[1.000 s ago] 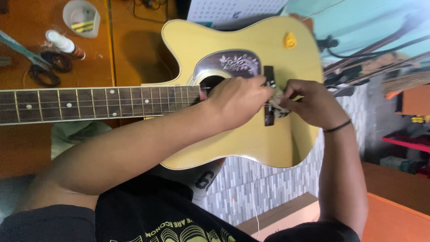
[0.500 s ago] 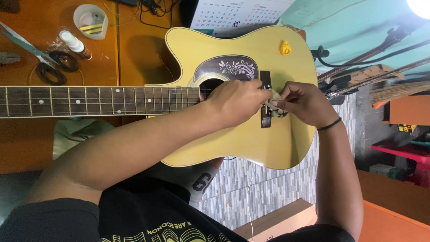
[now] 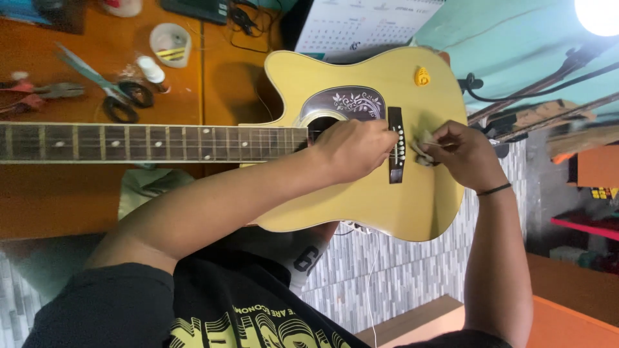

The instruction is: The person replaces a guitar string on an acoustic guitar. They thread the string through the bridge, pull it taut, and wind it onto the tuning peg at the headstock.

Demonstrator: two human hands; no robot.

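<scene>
Orange-brown wooden surface [image 3: 219, 71], smooth with a seam down the middle, carries the neck end of a pale yellow acoustic guitar [image 3: 380, 206]. Glossy cutaway body overhangs the surface's near edge, above the lap. Dark pickguard [image 3: 351, 103] with white floral inlay; dark fretboard [image 3: 148, 143] with dot markers runs toward the surface's left edge. Behind the far edge, a white calendar sheet [image 3: 367, 22] with a printed grid stands against a teal wall.

Left hand [image 3: 354, 148]: curled over the soundhole, fingertips at the dark bridge [image 3: 395, 145]; cannot tell what it holds. Right hand [image 3: 467, 154]: pinch closed on a small crumpled whitish scrap [image 3: 422, 149] just beside the bridge.

Far-left of the surface: scissors [image 3: 106, 90] with black loops, round tape roll [image 3: 170, 44]. Small yellow pick [image 3: 422, 77] on the guitar's upper bout.
</scene>
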